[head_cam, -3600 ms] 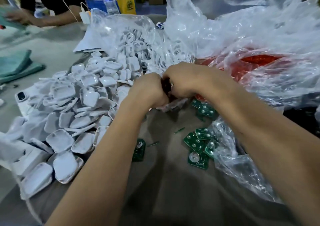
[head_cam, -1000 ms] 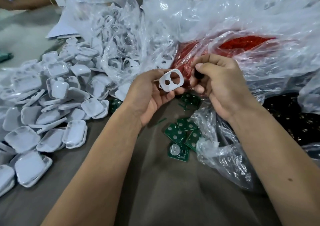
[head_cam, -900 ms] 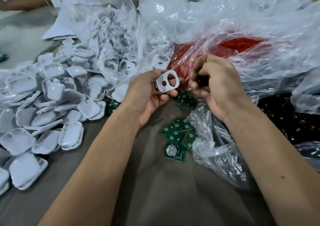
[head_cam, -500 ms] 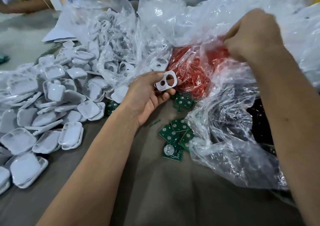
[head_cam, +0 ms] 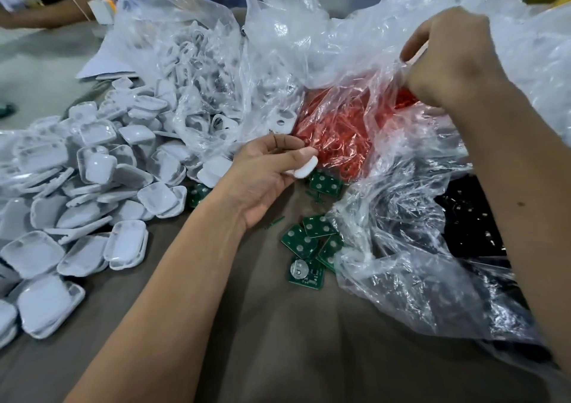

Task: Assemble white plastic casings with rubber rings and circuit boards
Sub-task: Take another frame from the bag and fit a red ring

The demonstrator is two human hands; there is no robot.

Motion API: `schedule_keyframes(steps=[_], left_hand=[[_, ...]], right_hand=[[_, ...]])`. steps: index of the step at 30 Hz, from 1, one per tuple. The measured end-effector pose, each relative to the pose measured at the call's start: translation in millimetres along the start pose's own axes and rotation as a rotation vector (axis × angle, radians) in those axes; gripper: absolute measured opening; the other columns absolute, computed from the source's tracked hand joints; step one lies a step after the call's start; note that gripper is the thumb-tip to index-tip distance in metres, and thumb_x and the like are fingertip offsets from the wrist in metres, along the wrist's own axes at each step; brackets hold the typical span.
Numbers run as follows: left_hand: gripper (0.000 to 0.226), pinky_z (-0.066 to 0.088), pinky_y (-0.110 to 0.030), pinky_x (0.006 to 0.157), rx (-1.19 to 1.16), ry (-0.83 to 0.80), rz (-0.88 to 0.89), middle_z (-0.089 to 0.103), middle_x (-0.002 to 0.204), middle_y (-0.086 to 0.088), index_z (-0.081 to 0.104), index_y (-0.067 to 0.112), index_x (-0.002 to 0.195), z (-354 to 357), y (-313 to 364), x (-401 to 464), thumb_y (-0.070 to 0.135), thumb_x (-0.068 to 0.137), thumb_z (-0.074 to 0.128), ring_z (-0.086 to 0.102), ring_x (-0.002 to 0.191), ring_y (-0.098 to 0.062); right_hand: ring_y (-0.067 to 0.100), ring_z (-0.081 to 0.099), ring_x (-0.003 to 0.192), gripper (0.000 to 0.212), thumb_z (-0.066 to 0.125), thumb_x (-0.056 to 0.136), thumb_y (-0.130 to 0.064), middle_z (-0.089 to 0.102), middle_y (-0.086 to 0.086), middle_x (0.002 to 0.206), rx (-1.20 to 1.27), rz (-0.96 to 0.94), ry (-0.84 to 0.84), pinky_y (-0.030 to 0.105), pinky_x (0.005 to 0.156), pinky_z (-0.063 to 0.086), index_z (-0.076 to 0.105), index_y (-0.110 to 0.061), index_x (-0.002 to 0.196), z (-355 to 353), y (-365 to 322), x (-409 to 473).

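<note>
My left hand (head_cam: 266, 175) holds a small white plastic casing (head_cam: 306, 167) between thumb and fingers, just left of a heap of red rubber rings (head_cam: 336, 133) inside a clear plastic bag (head_cam: 355, 62). My right hand (head_cam: 454, 59) is raised at the upper right and grips the bag's film, lifting it off the rings. Several green circuit boards (head_cam: 312, 245) lie on the brown table below my left hand. A big pile of white casings (head_cam: 92, 180) covers the left side.
A second clear bag of white casing parts (head_cam: 185, 59) stands behind the pile. A dark heap (head_cam: 469, 217) shows through the plastic at the right. Another person's arm (head_cam: 40, 16) rests at the far left. The brown table (head_cam: 278, 340) fills the near foreground.
My right hand rose from beside the left hand to the bag's film and lifted it. The left hand turned the casing edge-on and lowered it slightly.
</note>
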State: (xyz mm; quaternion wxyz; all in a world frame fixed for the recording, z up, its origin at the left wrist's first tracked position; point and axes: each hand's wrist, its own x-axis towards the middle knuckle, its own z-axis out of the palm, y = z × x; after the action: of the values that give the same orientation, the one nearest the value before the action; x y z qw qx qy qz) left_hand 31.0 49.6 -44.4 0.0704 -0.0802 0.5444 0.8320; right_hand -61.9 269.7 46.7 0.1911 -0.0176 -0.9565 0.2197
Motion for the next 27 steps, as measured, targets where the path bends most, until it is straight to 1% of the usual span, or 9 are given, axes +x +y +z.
schedule_keyframes(steps=[2,5,9,12,14,18,22,24,27], left_hand=[[0.042,0.061,-0.027,0.084,0.037,0.012,0.014,0.071,0.114,-0.029,0.065,-0.002,0.106,0,-1,0,0.005,0.068,0.08,0.072,0.09,-0.024],[0.037,0.062,-0.027,0.072,0.071,0.036,0.049,0.075,0.097,-0.022,0.07,-0.001,0.097,-2,-1,2,0.011,0.064,0.083,0.072,0.081,-0.022],[0.03,0.064,-0.032,0.067,0.035,0.074,0.115,0.077,0.087,-0.018,0.071,0.003,0.092,-3,-2,4,0.015,0.067,0.084,0.077,0.082,-0.026],[0.026,0.062,-0.036,0.08,0.246,0.194,0.265,0.078,0.088,-0.015,0.072,0.002,0.093,-3,-7,6,0.015,0.076,0.086,0.077,0.083,-0.025],[0.02,0.06,-0.032,0.076,0.475,0.234,0.389,0.077,0.083,-0.01,0.072,0.005,0.09,-3,-10,6,0.016,0.082,0.086,0.076,0.08,-0.024],[0.017,0.055,-0.023,0.074,0.859,0.159,0.417,0.074,0.085,0.007,0.072,0.021,0.089,-8,-11,5,0.028,0.082,0.086,0.071,0.082,-0.011],[0.018,0.044,-0.009,0.067,0.973,0.083,0.375,0.073,0.089,0.013,0.073,0.028,0.09,-16,-6,3,0.017,0.081,0.085,0.066,0.081,0.0],[0.021,0.043,-0.008,0.067,0.97,0.085,0.393,0.074,0.09,0.011,0.075,0.025,0.091,-16,-4,3,0.013,0.078,0.087,0.068,0.08,-0.003],[0.019,0.052,-0.014,0.069,0.89,0.176,0.425,0.075,0.087,0.012,0.076,0.024,0.088,-16,-2,3,0.014,0.077,0.088,0.07,0.079,-0.003]], right_hand=[[0.027,0.072,0.087,0.019,0.088,0.082,-0.015,0.074,0.015,0.098,0.001,0.006,0.008,0.031,0.082,0.054,0.079,-0.014,0.099,-9,-1,-2],[0.021,0.062,0.068,0.032,0.09,0.076,-0.039,0.072,0.007,0.081,-0.059,-0.019,-0.026,0.029,0.071,0.049,0.08,-0.013,0.091,-28,4,-4],[0.015,0.05,0.055,0.017,0.088,0.08,-0.032,0.061,-0.003,0.067,-0.13,-0.059,-0.117,0.025,0.056,0.041,0.077,-0.02,0.076,-45,8,-3],[0.014,0.055,0.059,0.022,0.089,0.079,-0.031,0.064,0.002,0.072,-0.113,-0.079,-0.136,0.025,0.06,0.044,0.069,-0.025,0.071,-32,-1,-2],[0.019,0.062,0.068,0.02,0.092,0.076,-0.028,0.071,0.008,0.081,-0.064,-0.041,-0.199,0.031,0.073,0.05,0.073,-0.022,0.077,-23,-4,-3],[0.023,0.07,0.077,0.018,0.093,0.077,-0.025,0.074,0.011,0.087,0.169,0.006,-0.15,0.037,0.081,0.059,0.075,-0.022,0.08,-16,9,-6],[0.011,0.066,0.066,0.021,0.088,0.083,-0.028,0.071,0.006,0.084,0.362,-0.037,0.057,0.029,0.068,0.059,0.074,-0.015,0.092,-18,11,-11],[0.0,0.061,0.055,0.02,0.086,0.084,-0.025,0.067,0.0,0.076,0.619,-0.037,-0.023,0.019,0.055,0.052,0.072,-0.01,0.089,-18,-2,-26],[0.003,0.052,0.049,0.023,0.081,0.083,-0.022,0.068,-0.003,0.072,1.007,-0.051,-0.414,0.016,0.045,0.043,0.069,-0.004,0.092,-3,-24,-59]])
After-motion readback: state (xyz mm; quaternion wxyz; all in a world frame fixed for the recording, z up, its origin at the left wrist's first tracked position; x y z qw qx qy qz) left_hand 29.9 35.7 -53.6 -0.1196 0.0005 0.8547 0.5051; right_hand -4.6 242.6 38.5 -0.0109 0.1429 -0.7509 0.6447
